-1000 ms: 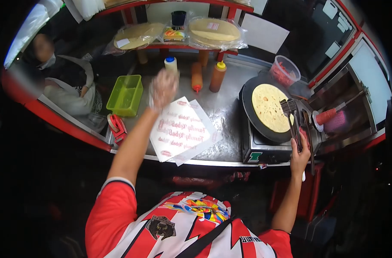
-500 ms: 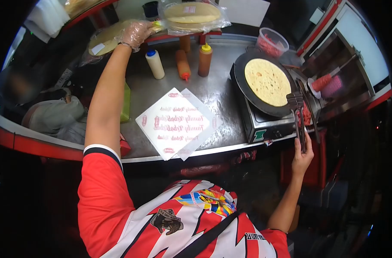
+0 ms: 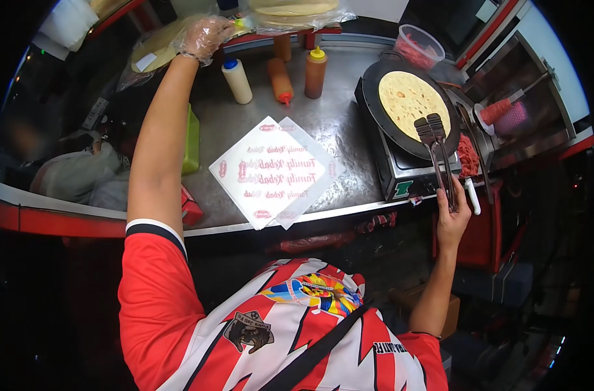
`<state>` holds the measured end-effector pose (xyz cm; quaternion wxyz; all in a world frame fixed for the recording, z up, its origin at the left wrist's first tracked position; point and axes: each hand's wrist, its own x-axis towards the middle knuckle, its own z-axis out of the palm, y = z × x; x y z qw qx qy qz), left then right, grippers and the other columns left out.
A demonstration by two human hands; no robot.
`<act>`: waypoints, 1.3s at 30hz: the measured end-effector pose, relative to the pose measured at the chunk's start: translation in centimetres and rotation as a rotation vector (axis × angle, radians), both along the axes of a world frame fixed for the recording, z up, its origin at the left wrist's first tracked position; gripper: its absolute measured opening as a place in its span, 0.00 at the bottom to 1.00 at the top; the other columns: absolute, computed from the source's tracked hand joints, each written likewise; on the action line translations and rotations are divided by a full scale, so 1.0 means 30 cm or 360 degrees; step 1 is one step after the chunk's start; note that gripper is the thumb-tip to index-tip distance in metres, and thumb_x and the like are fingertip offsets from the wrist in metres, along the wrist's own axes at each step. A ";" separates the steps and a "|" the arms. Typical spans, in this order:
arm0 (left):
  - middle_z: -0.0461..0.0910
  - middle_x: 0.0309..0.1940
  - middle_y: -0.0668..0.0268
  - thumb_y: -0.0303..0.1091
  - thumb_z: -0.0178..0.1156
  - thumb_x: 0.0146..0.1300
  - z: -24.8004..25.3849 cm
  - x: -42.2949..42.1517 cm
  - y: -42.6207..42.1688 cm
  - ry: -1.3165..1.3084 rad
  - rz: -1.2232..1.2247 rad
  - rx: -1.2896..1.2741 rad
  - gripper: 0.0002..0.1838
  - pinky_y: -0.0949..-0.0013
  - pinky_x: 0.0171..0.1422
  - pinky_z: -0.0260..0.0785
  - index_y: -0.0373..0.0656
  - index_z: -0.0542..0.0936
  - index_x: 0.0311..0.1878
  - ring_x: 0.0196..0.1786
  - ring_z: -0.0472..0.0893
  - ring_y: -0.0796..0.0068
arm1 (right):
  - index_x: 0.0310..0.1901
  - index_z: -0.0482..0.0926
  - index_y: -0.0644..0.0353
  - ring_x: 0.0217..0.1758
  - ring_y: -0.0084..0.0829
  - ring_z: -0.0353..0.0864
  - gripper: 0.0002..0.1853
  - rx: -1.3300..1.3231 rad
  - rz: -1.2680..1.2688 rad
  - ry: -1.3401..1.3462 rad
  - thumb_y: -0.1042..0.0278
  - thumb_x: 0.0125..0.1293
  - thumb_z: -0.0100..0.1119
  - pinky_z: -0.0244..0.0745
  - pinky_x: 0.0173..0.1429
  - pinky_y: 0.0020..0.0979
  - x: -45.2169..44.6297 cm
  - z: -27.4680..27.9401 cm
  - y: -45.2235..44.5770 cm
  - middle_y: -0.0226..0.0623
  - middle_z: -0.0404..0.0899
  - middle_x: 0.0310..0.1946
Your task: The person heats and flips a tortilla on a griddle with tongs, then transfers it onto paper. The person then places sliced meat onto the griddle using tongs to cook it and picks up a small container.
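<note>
My right hand is wrapped round the handles of dark tongs, whose slotted ends hang over the near edge of a round black griddle. A browned flatbread lies flat on the griddle. Up at the raised shelf, my left hand wears a clear plastic glove. Its fingers are drawn together beside a small yellow-green item; what they hold is unclear. Bagged flatbreads lie just left of that hand, and another bagged stack to its right. Printed paper sheets lie overlapped on the metal counter.
Behind the paper are a blue-capped white bottle, a red-tipped bottle and a yellow-capped bottle. Shredded reddish meat and a white-handled knife lie right of the griddle. A plastic tub sits behind it; a vertical meat spit stands at right.
The tongs have moved left and up, from the meat side to over the flatbread's edge. My left hand stays at the shelf. The camera view has shifted slightly.
</note>
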<state>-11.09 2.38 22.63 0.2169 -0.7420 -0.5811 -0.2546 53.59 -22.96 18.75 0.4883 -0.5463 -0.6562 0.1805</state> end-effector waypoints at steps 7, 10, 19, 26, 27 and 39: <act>0.89 0.46 0.54 0.46 0.67 0.71 0.028 0.024 -0.027 0.0011 -0.0055 -0.0030 0.16 0.50 0.55 0.79 0.47 0.89 0.52 0.49 0.87 0.47 | 0.70 0.76 0.71 0.56 0.22 0.82 0.24 -0.0180 0.0019 -0.0015 0.73 0.77 0.66 0.75 0.63 0.26 0.001 0.009 -0.019 0.37 0.86 0.55; 0.89 0.46 0.53 0.45 0.67 0.71 0.018 0.010 -0.016 0.0021 -0.0089 -0.0016 0.15 0.50 0.55 0.79 0.47 0.89 0.52 0.49 0.87 0.47 | 0.70 0.77 0.71 0.55 0.22 0.83 0.24 -0.0189 0.0003 -0.0055 0.73 0.76 0.66 0.75 0.63 0.26 0.009 0.003 -0.017 0.37 0.86 0.55; 0.90 0.45 0.55 0.45 0.64 0.71 0.024 0.032 -0.019 0.0144 0.0040 -0.0034 0.14 0.50 0.55 0.80 0.48 0.90 0.51 0.48 0.88 0.49 | 0.69 0.78 0.71 0.47 0.18 0.81 0.24 -0.0156 0.0033 -0.0047 0.73 0.74 0.68 0.76 0.55 0.23 -0.013 -0.021 -0.014 0.33 0.86 0.50; 0.90 0.45 0.55 0.45 0.63 0.70 0.014 0.031 -0.019 0.0077 -0.0001 0.0014 0.15 0.51 0.56 0.81 0.48 0.90 0.49 0.49 0.88 0.49 | 0.69 0.77 0.71 0.52 0.20 0.82 0.25 -0.0220 0.0041 -0.0010 0.72 0.75 0.68 0.76 0.60 0.25 -0.021 -0.012 -0.022 0.35 0.86 0.52; 0.90 0.46 0.55 0.45 0.63 0.70 0.014 0.029 -0.020 0.0069 -0.0011 0.0007 0.15 0.51 0.56 0.80 0.48 0.90 0.49 0.49 0.88 0.49 | 0.69 0.77 0.71 0.52 0.20 0.82 0.25 -0.0216 0.0044 -0.0008 0.72 0.75 0.68 0.76 0.60 0.25 -0.021 -0.013 -0.021 0.35 0.86 0.52; 0.89 0.48 0.51 0.42 0.67 0.70 0.024 0.034 -0.037 0.0036 -0.0042 -0.0044 0.15 0.52 0.56 0.80 0.44 0.89 0.53 0.51 0.87 0.47 | 0.68 0.79 0.68 0.44 0.17 0.82 0.24 -0.0132 0.0041 -0.0074 0.75 0.72 0.70 0.78 0.46 0.20 -0.036 -0.049 -0.010 0.35 0.87 0.49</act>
